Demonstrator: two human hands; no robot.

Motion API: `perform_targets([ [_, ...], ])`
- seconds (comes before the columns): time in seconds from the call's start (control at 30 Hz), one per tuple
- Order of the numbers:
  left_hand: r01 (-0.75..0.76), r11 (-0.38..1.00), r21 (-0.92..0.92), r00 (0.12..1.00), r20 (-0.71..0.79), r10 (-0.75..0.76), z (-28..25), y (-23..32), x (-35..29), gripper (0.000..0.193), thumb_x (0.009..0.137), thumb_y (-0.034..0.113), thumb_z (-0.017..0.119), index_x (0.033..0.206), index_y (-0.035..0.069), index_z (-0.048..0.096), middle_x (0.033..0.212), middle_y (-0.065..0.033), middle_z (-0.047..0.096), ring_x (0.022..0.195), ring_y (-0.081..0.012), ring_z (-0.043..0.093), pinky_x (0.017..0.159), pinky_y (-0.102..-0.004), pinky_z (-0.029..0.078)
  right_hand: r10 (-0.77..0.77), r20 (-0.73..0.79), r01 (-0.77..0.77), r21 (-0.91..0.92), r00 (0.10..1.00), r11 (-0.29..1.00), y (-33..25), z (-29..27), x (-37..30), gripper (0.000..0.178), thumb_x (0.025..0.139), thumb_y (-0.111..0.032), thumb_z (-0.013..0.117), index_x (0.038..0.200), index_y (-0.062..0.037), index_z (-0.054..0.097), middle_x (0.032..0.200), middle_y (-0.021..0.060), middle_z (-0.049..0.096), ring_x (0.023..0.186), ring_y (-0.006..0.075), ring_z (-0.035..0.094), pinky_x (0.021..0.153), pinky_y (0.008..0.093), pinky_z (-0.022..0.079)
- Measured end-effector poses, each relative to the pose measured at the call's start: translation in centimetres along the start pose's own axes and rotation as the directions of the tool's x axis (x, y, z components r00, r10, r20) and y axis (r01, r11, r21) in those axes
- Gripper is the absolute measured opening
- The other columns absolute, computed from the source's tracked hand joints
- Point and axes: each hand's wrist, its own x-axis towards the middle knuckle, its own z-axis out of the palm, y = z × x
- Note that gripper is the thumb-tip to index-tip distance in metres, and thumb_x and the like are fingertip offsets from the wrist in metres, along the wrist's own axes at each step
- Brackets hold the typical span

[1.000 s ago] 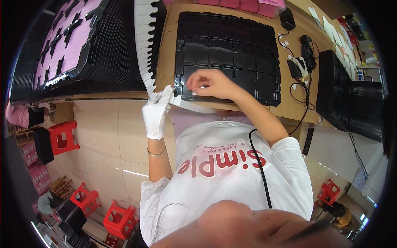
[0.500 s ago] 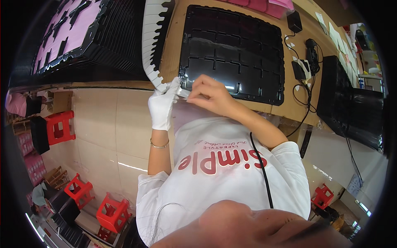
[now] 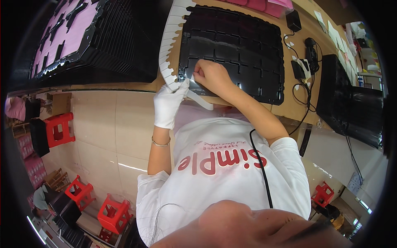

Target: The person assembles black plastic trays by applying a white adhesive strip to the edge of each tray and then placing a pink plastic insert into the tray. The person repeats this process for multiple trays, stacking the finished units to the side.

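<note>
My left hand (image 3: 168,105), in a white glove, is closed on the lower end of a long white strip (image 3: 165,53) with a notched edge. The strip curves up and away along the left side of a black plastic tray (image 3: 231,53). A narrow, smooth white band (image 3: 200,100) hangs from the gloved fingers toward my body and bends to the right. My bare right hand (image 3: 213,76) is above the tray's near left part, thumb and fingers pinched together. What sits in that pinch is too small to make out.
A tall stack of black trays (image 3: 120,45), with pink sheet and black parts on top, stands at the left. Cables and a power strip (image 3: 304,68) lie right of the tray, beside a black box-like form (image 3: 347,99). Red stools (image 3: 113,213) stand on the floor behind.
My right hand has moved up and away from the gloved fingers, over the tray. The notched strip has shifted right, closer to the tray. The smooth white band now hangs in plain view.
</note>
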Motion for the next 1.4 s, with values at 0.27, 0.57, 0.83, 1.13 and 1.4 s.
perform_targets([
  [0.27,0.091,0.987,-0.133,0.995,0.040,-0.086,-0.1,0.1,0.9,0.025,0.087,0.025,0.073,0.087,0.000,0.071,0.071,0.0023,0.063,0.061,-0.0026,0.053,0.057,-0.0186,0.043,0.035,0.173,-0.055,0.115,0.984,0.992,-0.2,-1.0,0.1,0.011,0.074,-0.015,0.068,0.077,-0.0047,0.064,0.068,0.0049,0.060,0.061,0.0178,0.059,0.058,0.0324,0.047],
  [0.57,0.081,0.972,-0.221,0.997,0.004,-0.082,0.4,2.5,-0.2,0.026,0.087,0.023,0.072,0.096,-0.001,0.071,0.074,0.0027,0.062,0.058,-0.0007,0.046,0.051,-0.0164,0.034,0.160,0.467,-0.489,0.859,0.870,0.153,1.0,-4.4,-2.4,0.011,0.088,-0.008,0.060,0.097,-0.0016,0.061,0.093,0.0079,0.065,0.067,0.0023,0.051,0.052,0.0196,0.035],
  [0.83,0.083,0.936,-0.342,0.990,0.137,-0.038,3.8,4.9,0.0,0.023,0.088,0.019,0.071,0.104,0.002,0.070,0.080,-0.0001,0.065,0.061,-0.0026,0.053,0.054,-0.0169,0.040,0.239,0.209,-0.310,0.771,0.948,0.556,0.1,-4.9,-4.5,0.009,0.084,-0.010,0.073,0.088,-0.0040,0.068,0.077,-0.0048,0.062,0.070,0.0004,0.051,0.064,0.0172,0.040],
  [1.13,-0.022,0.959,-0.282,0.989,0.136,0.063,7.1,4.7,2.0,0.017,0.087,0.016,0.071,0.094,0.000,0.071,0.078,-0.0025,0.067,0.063,-0.0040,0.056,0.055,-0.0186,0.041,-0.374,-0.338,0.448,0.175,0.864,0.877,2.0,-6.9,-5.5,0.009,0.072,-0.005,0.076,0.079,-0.0051,0.069,0.069,0.0021,0.059,0.062,0.0088,0.055,0.052,0.0251,0.041],
  [1.4,-0.032,0.994,-0.109,0.993,0.112,0.045,6.7,5.1,2.9,0.016,0.089,0.017,0.069,0.094,0.002,0.071,0.079,-0.0012,0.067,0.065,-0.0036,0.057,0.058,-0.0183,0.043,0.270,-0.326,-0.241,0.125,0.906,0.962,21.2,-18.8,3.6,0.009,0.084,-0.013,0.069,0.086,-0.0048,0.071,0.069,-0.0066,0.057,0.064,0.0018,0.045,0.058,0.0187,0.038],
])
